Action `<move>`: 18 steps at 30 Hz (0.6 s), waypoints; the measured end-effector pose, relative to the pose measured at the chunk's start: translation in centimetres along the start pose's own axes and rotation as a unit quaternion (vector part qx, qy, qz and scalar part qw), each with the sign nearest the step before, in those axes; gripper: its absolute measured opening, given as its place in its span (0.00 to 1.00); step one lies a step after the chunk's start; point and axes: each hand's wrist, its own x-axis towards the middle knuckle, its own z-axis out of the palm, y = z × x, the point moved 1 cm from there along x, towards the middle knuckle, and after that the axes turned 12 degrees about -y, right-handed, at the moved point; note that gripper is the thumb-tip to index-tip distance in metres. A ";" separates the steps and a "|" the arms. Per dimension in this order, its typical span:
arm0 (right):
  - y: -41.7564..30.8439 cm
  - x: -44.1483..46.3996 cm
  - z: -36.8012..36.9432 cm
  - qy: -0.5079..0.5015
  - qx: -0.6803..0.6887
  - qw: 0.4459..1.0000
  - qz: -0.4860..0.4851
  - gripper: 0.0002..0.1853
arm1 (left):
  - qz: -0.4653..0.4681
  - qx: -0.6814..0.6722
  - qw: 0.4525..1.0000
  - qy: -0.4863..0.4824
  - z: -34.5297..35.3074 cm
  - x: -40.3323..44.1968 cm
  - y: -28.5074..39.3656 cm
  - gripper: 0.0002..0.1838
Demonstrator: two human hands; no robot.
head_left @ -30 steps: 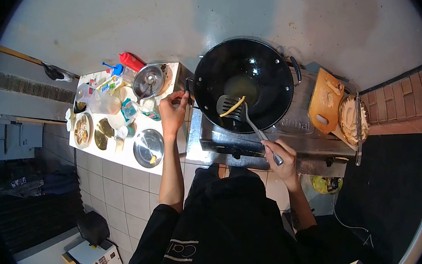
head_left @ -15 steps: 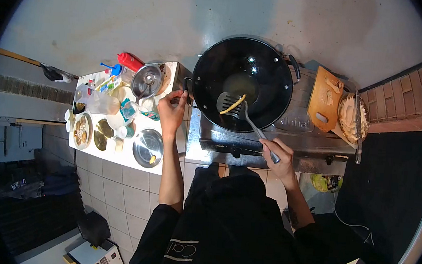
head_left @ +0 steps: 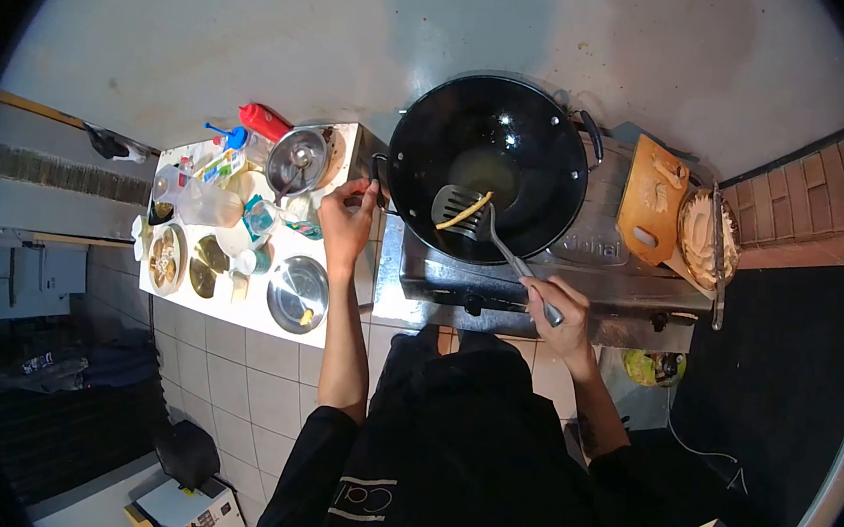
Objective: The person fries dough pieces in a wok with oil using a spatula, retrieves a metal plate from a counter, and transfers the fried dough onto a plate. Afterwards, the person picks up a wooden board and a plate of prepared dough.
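Note:
My right hand [head_left: 560,311] is closed round the grey handle of a slotted spatula [head_left: 516,262]. Its slotted head rests low inside a black wok [head_left: 433,134], over a small pool of oil [head_left: 485,169]. One long yellow strip of food [head_left: 467,210], like a French fry, lies slantwise across the slots. At the wok's left side, my left hand [head_left: 347,222] has its fingers closed on the loop handle [head_left: 378,171]; the fingertips are partly hidden there. The wok stands on a steel stove [head_left: 430,289].
Left, a white table [head_left: 273,241] carries a steel plate [head_left: 288,302] with a yellow piece, a metal pot [head_left: 295,162], a red bottle [head_left: 264,121] and a food bowl [head_left: 167,259]. Right of the wok are a wooden board [head_left: 650,218] and a basin [head_left: 705,238] with paper-like lining.
Almost nothing differs. The spatula head with the strip has shifted very slightly left in the wok; both hands keep their hold.

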 end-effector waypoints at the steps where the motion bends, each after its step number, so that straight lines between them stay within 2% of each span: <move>1: -0.3 0.0 -0.1 -0.002 -0.007 1.000 -0.003 0.11 | -0.009 -0.003 1.000 -0.006 0.0 0.0 -0.1 0.13; 6: -0.3 0.1 0.1 -0.001 -0.006 1.000 0.004 0.10 | -0.004 0.002 1.000 -0.002 0.1 0.1 -0.4 0.13; 12: 0.5 0.0 0.6 0.026 0.048 0.996 0.065 0.08 | 0.015 0.008 1.000 0.005 0.1 0.0 -0.3 0.13; 14: 0.5 0.2 0.9 0.080 0.154 0.980 0.101 0.07 | 0.002 -0.003 1.000 0.002 0.0 -0.1 0.0 0.13; 18: 0.7 0.6 1.1 0.109 0.236 0.955 0.145 0.08 | 0.003 -0.006 1.000 0.003 0.0 -0.1 0.0 0.13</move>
